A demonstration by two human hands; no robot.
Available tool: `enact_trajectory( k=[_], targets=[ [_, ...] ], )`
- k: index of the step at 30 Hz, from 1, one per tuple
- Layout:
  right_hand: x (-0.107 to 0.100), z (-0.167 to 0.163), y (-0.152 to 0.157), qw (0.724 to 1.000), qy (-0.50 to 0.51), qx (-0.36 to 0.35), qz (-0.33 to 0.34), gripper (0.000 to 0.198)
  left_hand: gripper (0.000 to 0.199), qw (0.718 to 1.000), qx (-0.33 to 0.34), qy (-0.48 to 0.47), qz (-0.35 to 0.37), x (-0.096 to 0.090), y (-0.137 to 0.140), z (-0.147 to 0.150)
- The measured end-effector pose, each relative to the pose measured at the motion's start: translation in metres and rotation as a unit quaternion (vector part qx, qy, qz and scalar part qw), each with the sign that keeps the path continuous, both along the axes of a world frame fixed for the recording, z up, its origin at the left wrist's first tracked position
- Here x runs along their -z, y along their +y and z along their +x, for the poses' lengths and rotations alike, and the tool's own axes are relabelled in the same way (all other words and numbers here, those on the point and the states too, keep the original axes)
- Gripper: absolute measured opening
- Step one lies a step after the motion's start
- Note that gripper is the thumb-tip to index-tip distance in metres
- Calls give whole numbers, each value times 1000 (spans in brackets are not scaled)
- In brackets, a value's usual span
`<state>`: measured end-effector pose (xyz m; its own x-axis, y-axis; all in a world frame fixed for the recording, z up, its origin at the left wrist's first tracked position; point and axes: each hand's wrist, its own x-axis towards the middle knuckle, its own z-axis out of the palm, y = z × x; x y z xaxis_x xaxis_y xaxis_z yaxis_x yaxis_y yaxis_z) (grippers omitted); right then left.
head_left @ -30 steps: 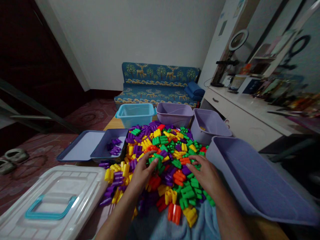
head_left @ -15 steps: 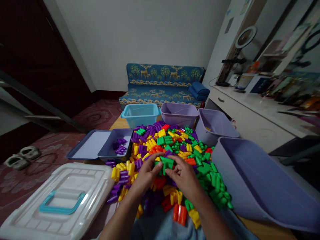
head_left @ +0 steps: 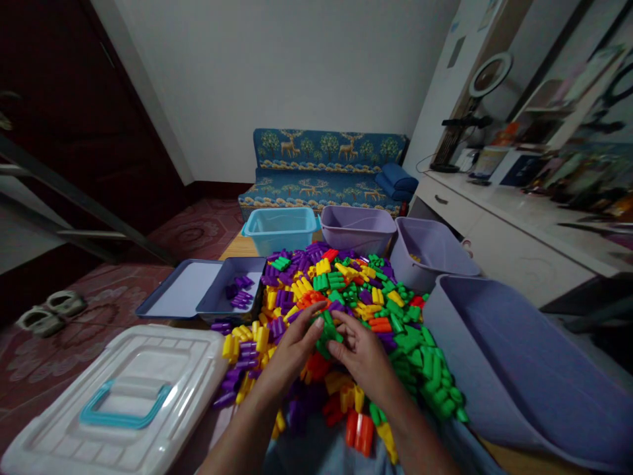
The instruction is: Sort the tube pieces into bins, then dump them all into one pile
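Two hands meet over one heap of toy blocks; entries run from largest to smallest.

Large lilac bin [head_left: 519, 369]: at 4 o'clock from the heap, tipped on its side, open mouth toward the blocks.

White lidded box [head_left: 119, 396] with teal handle: at 8 o'clock, lid on.

Block heap [head_left: 346, 297]: purple, yellow, green, orange and red pieces piled at centre on the counter [head_left: 237, 245], spilling onto a pale blue cloth [head_left: 316, 448] at 6 o'clock. A green run lies along the heap's 4 o'clock edge, just beside the large bin.

Lilac tub [head_left: 357, 227] at 12 o'clock; second lilac tub [head_left: 435, 254] at 2 o'clock; teal tub [head_left: 279, 227] at 11 o'clock. All three stand upright at the heap's far rim.

Shallow tray [head_left: 180, 297] and small purple-grey box [head_left: 232, 297]: at 9 to 10 o'clock, side by side; the box contains a few purple blocks [head_left: 240, 291].

Left hand [head_left: 291, 353]: fingers curled, tips pressing on a green cluster [head_left: 327, 328] from 9 o'clock.

Right hand [head_left: 363, 356]: fingers bent, pinching the same green cluster from 3 o'clock. The cluster sits at the heap's near middle, between both sets of fingertips.
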<state>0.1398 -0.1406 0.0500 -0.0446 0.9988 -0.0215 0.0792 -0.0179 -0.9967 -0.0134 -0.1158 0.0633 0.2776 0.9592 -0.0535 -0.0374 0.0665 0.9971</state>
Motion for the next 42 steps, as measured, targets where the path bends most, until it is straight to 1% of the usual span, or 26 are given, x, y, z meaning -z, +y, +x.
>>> enact_trajectory(
  k=[4, 8, 10, 14, 16, 18, 19, 24, 29, 33, 36, 39, 42],
  targets=[
    [9, -4, 2, 1000, -29, 0, 11, 49, 49, 995, 52, 60, 59, -5, -7, 3],
    [2, -1, 3, 999, -38, 10, 10, 44, 45, 992, 52, 82, 78, -9, -7, 3],
    [-5, -1, 2, 1000, -21, 14, 7, 41, 45, 994, 36, 69, 73, -8, -5, 4],
    [-14, -3, 1, 999, 18, 36, 9, 37, 50, 999, -6, 28, 35, 0, -1, 3],
    [-14, -4, 1, 999, 20, 42, 11, 44, 49, 999, 0, 26, 23, 2, 0, 2],
    [-11, -4, 1, 999, 10, 36, 9, 51, 46, 999, 12, 32, 24, 2, 0, 0],
    [-9, -3, 2, 999, 1, 31, 11, 51, 46, 999, 18, 34, 28, 1, 0, -1],
    [-3, -1, 1, 997, -53, 21, 48, 37, 49, 997, 42, 44, 42, -2, -4, -1],
    [-11, -2, -2, 995, -81, 38, 33, 33, 52, 998, 31, 43, 29, 0, -3, 3],
    [-14, -4, -2, 997, -70, 30, 29, 33, 48, 998, 19, 54, 28, -1, -3, 4],
    [-12, -4, -3, 997, -66, 38, 33, 37, 46, 998, 22, 57, 30, -1, -3, 4],
    [-10, -3, -4, 995, -74, 52, 35, 38, 48, 998, 29, 58, 17, -1, -2, 2],
    [-14, 0, 0, 998, -43, 42, 8, 37, 53, 998, 45, 48, -2, -6, 3, -2]
  ],
)
